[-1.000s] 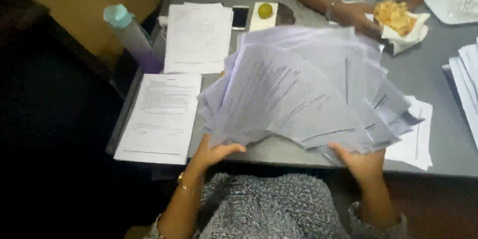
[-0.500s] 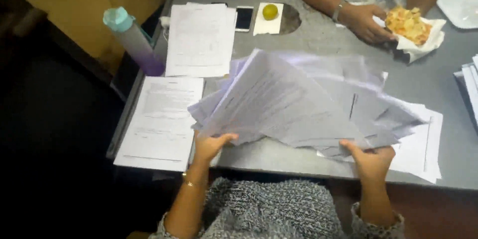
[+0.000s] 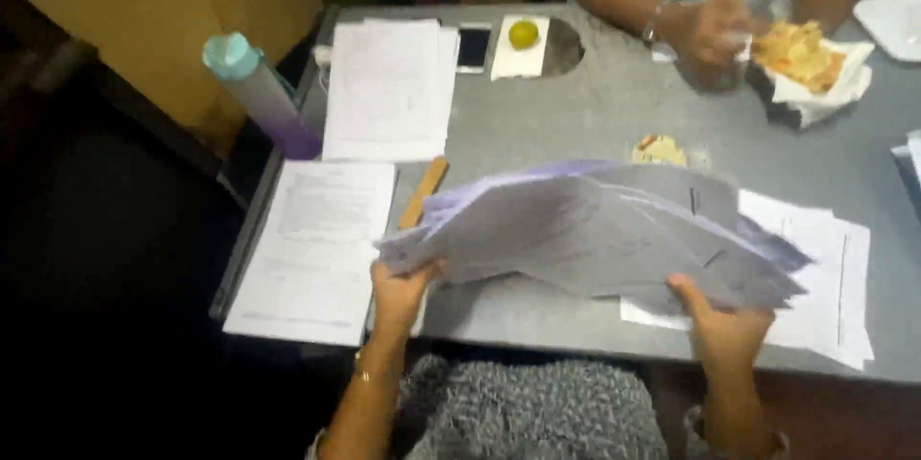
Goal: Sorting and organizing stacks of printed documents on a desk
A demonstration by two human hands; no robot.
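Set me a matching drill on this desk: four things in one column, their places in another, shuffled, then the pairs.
Things:
1. fanned sheaf of papers
2. bottle
3. lime
4. ruler

Places:
A. on a white card at the far edge
B. at the left edge of the desk, against the yellow wall
C. held between the left hand and right hand
D. lying flat between the near left sheet and the sheaf

Pairs: 1-C, 2-B, 3-A, 4-D
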